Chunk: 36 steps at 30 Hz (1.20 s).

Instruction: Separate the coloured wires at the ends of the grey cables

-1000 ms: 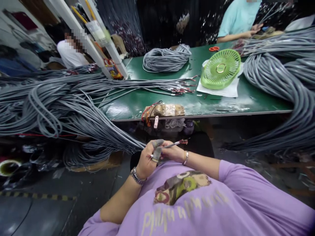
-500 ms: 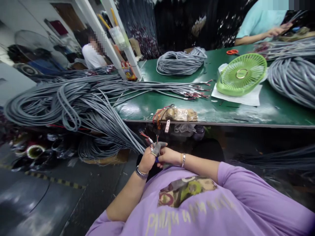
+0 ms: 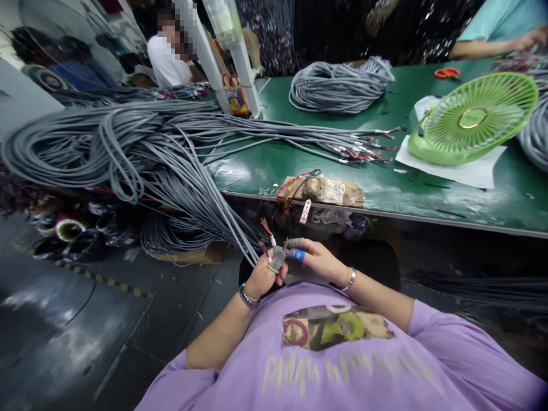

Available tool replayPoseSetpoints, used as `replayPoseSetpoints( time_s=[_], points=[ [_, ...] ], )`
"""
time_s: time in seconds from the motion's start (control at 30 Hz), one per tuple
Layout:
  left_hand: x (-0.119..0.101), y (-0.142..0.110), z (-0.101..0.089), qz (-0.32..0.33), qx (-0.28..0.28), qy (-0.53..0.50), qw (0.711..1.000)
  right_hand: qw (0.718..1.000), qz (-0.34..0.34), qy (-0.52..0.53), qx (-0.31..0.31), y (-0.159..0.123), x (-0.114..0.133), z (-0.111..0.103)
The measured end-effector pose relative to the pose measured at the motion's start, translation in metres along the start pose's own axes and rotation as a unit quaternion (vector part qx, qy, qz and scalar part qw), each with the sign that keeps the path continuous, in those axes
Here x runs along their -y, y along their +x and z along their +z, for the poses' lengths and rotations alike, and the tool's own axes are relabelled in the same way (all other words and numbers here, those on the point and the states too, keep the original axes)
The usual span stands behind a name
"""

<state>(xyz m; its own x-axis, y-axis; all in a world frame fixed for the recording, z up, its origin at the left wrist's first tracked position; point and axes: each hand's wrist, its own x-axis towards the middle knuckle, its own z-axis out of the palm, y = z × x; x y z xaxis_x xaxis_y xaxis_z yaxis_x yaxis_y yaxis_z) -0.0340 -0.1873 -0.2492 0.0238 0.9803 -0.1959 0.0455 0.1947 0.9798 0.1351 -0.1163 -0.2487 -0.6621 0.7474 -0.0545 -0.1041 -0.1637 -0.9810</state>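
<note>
My left hand [image 3: 262,277] is closed around the stripped ends of grey cables [image 3: 237,231], in front of the table edge. Its thumb wears a grey finger cover. Thin reddish wires [image 3: 268,226] with white sleeving stick up beyond that thumb. Close on the right, my right hand [image 3: 323,261] points its fingers at the left thumb; one has a grey cover, another blue tape. These fingertips pinch together at a short wire end [image 3: 286,245], partly hidden by them. From my left hand the cables run back up to a large looped bundle [image 3: 115,142].
Cable ends lie across the green table [image 3: 252,174]. A green fan [image 3: 475,117], a coiled cable bundle [image 3: 340,85], orange-handled scissors [image 3: 447,73] and a taped cardboard piece [image 3: 329,191] rest there. White posts [image 3: 246,68] rise at the back. Other people sit beyond.
My right hand has shifted right, from overlapping my left hand to meeting it with outstretched fingertips. My left hand keeps the cables. The view has tilted and shifted.
</note>
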Motion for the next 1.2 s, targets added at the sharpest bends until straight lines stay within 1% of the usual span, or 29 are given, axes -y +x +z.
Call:
replayPoseSetpoints(
  time_s=[0.07,0.17,0.23,0.3,0.4,0.47,0.5,0.57,0.6,0.67,0.7,0.77,0.8,0.83,0.9,0.97,1.0,1.07,1.2],
  points=[
    [0.001,0.001,0.002,-0.028,0.032,0.013,0.999,1.0,-0.021,-0.011,0.001,0.003,0.001,0.004],
    [0.001,0.003,0.003,-0.046,0.074,0.03,0.996,1.0,-0.014,0.014,-0.001,0.008,-0.002,0.008],
    [0.0,0.003,0.003,-0.048,0.076,0.02,0.996,0.999,0.008,0.03,-0.011,0.009,-0.007,0.009],
    [-0.002,0.004,0.002,-0.046,0.07,-0.005,0.996,0.998,0.025,0.042,-0.04,0.009,-0.011,0.008],
    [-0.001,0.006,0.002,-0.001,0.068,-0.021,0.997,0.993,0.014,0.055,-0.1,0.006,-0.012,0.005],
    [0.0,0.009,0.002,0.043,0.051,-0.02,0.998,0.99,-0.011,0.058,-0.129,0.004,-0.01,0.001],
    [0.001,0.009,0.003,0.064,0.03,-0.036,0.997,0.988,-0.022,0.061,-0.141,0.003,-0.009,-0.001],
    [0.0,0.009,0.003,0.094,-0.023,-0.111,0.989,0.982,-0.036,0.083,-0.164,0.002,-0.006,-0.007],
    [-0.001,0.008,0.002,0.103,-0.047,-0.159,0.981,0.979,-0.037,0.103,-0.171,0.003,-0.006,-0.01],
    [-0.004,0.003,-0.001,0.113,-0.079,-0.226,0.964,0.973,-0.023,0.156,-0.166,0.003,-0.006,-0.016],
    [-0.006,-0.001,-0.005,0.117,-0.09,-0.235,0.961,0.971,-0.01,0.184,-0.153,0.003,-0.007,-0.019],
    [-0.011,-0.01,-0.013,0.124,-0.102,-0.208,0.965,0.965,0.006,0.226,-0.136,0.004,-0.01,-0.023],
    [-0.013,-0.015,-0.017,0.12,-0.096,-0.176,0.972,0.96,0.006,0.24,-0.142,0.005,-0.012,-0.025],
    [-0.014,-0.02,-0.021,0.103,-0.076,-0.134,0.983,0.955,-0.001,0.252,-0.16,0.006,-0.014,-0.026],
    [-0.015,-0.029,-0.028,0.045,-0.013,-0.038,0.998,0.939,-0.019,0.271,-0.212,0.007,-0.015,-0.028],
    [-0.014,-0.034,-0.031,-0.005,0.037,0.041,0.998,0.928,-0.027,0.284,-0.238,0.008,-0.015,-0.026],
    [-0.013,-0.035,-0.03,-0.017,0.045,0.068,0.997,0.929,-0.028,0.283,-0.235,0.008,-0.015,-0.023],
    [-0.01,-0.035,-0.027,-0.018,0.038,0.096,0.994,0.943,-0.029,0.265,-0.201,0.007,-0.014,-0.016],
    [-0.006,-0.033,-0.015,0.03,0.02,0.079,0.996,0.973,-0.04,0.2,-0.106,0.0,-0.015,-0.003]
  ],
)
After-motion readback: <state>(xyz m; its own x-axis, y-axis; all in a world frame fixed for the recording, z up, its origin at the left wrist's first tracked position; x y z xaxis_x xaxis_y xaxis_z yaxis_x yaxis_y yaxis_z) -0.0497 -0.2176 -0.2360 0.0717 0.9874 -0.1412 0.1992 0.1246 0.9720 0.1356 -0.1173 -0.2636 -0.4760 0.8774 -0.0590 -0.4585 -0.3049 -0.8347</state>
